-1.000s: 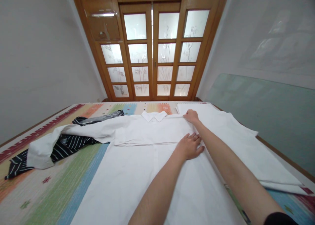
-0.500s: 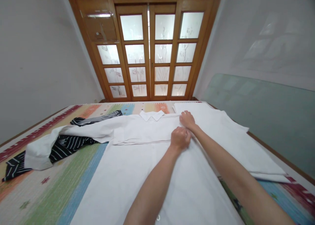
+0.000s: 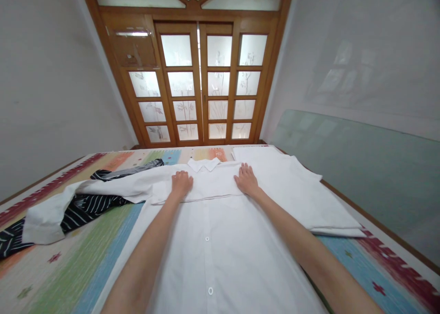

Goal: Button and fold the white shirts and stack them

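A white collared shirt (image 3: 220,240) lies spread face up, its button front running down the middle and its collar at the far end. My left hand (image 3: 182,184) rests on the chest, just left of the collar, with fingers slightly bent and pressing the cloth. To the right of the collar, my right hand (image 3: 246,179) lies flat near the shoulder, fingers spread. One long sleeve (image 3: 117,185) stretches out to the left across a black-and-white striped garment (image 3: 89,208). The other sleeve is not plainly visible.
A stack of folded white cloth (image 3: 292,195) lies right of the shirt. Everything rests on a multicoloured striped cover (image 3: 85,259). A pale green panel (image 3: 343,153) leans along the right wall. Wooden doors with glass panes (image 3: 202,85) stand at the far end.
Both hands were closed together at the shirt's right shoulder. My left hand has moved left across the chest, and both hands have opened onto the cloth. The view has tilted up slightly.
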`<action>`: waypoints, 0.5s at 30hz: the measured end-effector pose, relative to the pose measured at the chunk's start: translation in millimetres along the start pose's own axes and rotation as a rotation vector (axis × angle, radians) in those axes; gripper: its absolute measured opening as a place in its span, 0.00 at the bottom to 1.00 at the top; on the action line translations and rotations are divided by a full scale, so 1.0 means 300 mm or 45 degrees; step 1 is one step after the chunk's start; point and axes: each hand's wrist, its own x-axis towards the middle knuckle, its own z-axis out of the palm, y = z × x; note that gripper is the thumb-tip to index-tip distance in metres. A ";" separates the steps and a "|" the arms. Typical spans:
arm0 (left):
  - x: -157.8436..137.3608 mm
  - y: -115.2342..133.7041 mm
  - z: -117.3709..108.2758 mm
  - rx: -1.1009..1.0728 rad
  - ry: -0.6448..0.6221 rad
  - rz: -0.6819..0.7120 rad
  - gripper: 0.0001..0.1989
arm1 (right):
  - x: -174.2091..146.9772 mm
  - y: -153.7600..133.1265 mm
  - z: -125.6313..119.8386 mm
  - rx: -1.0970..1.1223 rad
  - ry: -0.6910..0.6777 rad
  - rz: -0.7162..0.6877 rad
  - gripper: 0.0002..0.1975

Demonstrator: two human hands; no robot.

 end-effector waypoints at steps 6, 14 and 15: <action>-0.002 -0.196 -0.037 0.054 -0.113 0.079 0.21 | -0.014 -0.008 0.020 0.058 0.000 -0.078 0.31; -0.048 -0.291 -0.170 0.005 -0.294 0.060 0.28 | -0.008 0.012 0.044 0.123 0.121 -0.098 0.31; -0.053 -0.300 -0.188 -0.023 -0.300 0.079 0.28 | -0.009 0.012 0.045 0.134 0.138 -0.096 0.32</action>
